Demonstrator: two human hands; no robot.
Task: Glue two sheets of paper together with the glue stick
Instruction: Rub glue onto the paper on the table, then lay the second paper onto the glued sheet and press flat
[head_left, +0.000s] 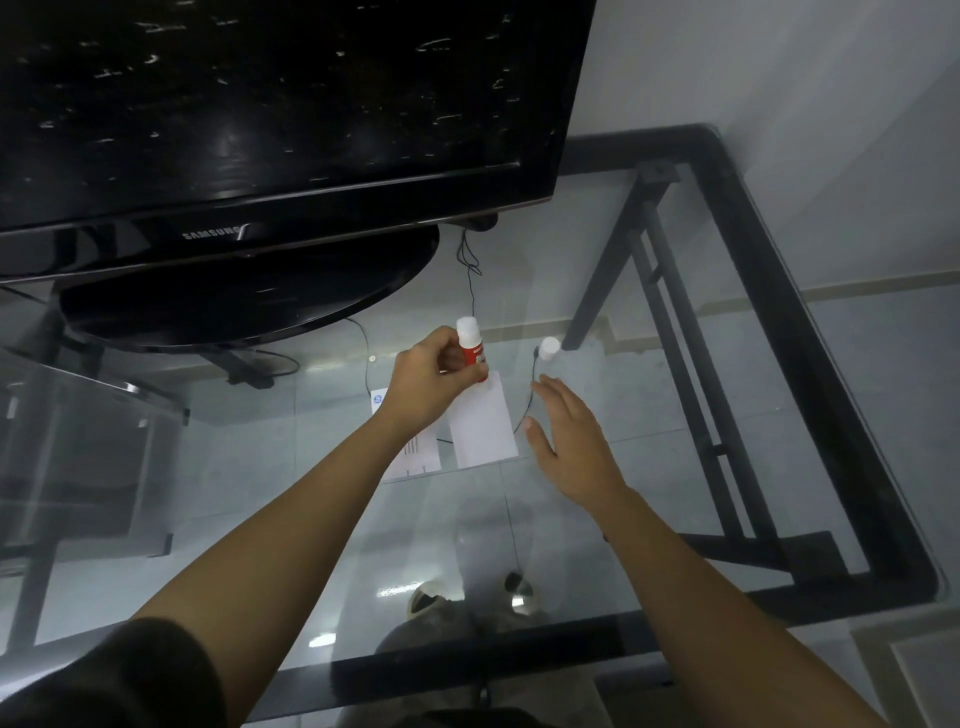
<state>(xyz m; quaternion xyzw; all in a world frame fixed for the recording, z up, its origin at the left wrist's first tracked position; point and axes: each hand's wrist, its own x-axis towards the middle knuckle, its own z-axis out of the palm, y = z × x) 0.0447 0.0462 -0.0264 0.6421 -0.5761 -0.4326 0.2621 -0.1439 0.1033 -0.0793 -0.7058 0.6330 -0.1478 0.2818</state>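
Left hand (431, 384) grips glue stick (469, 347) by its red middle, over paper (483, 426).

left hand (428, 382) curled, right hand (569, 441) flat

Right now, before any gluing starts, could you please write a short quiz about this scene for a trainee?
1. True or false: the right hand grips the red-and-white glue stick.
2. What stands on the clear glass table just beyond the right hand's fingertips? A) a small white cap B) scissors C) a pen
3. How many white paper sheets lie on the glass under the hands?

Key: 1 false, the left hand holds it. 2 A. 3 two.
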